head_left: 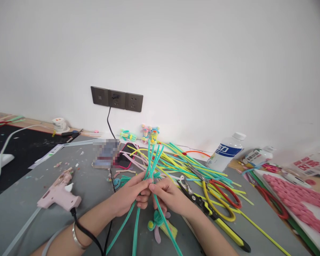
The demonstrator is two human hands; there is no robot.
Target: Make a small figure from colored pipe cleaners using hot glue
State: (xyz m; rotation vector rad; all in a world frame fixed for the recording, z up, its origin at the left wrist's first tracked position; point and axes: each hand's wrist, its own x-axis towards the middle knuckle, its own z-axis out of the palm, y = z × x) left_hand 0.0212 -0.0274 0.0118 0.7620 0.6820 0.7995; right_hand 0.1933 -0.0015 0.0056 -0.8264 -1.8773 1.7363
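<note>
Several teal pipe cleaners (135,227) run through both of my hands, fanning out above and below the fingers. My left hand (134,192) is closed around them. Pressed up beside it, my right hand (164,193) pinches the same bundle between thumb and fingers. Just beneath the hands lies a small pipe-cleaner figure (162,224) in teal, yellow and mauve. Behind the hands, loose yellow and teal pipe cleaners (176,160) spread in a pile. The exact crossing point of the stems is hidden by my fingers.
A pink glue gun (60,197) lies left, its black cord passing my left forearm. Right of my hands are scissors (224,199) and yellow-black pliers (221,224). A bottle (226,151) stands behind them. Phones (125,155) and small finished figures (150,133) are near the wall.
</note>
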